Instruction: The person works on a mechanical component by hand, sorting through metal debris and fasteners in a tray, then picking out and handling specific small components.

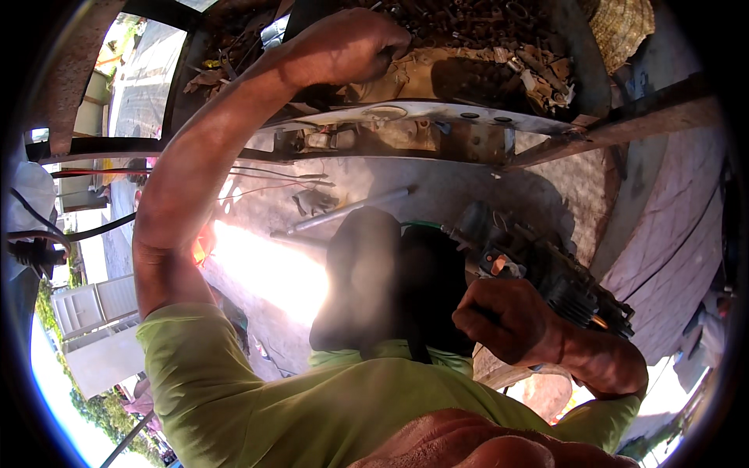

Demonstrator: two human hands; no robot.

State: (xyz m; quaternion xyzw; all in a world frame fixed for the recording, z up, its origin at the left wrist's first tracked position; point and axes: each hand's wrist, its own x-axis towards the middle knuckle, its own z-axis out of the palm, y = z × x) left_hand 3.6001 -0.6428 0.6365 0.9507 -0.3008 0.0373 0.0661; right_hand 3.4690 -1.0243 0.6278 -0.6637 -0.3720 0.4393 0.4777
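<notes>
My left arm reaches far forward, and my left hand (355, 48) is curled closed over a shelf cluttered with small rusty metal parts (484, 19). Beneath that hand lies a flat brownish piece (425, 69), possibly cardboard, beside torn scraps (538, 74). Whatever the left fingers hold, if anything, is hidden. Closer in, my right hand (503, 321) is closed in a fist near my right thigh. It hovers beside a dark, greasy engine (573, 292) with cooling fins. Its curled fingers hide whatever may be inside them.
A pale metal strip with holes (437, 114) runs along the shelf's front. On the floor lie a metal tube (351, 209) and a crumpled grey thing (314, 203). Black cables (101, 228) cross at left. A rusty frame bar (624, 129) stands at right.
</notes>
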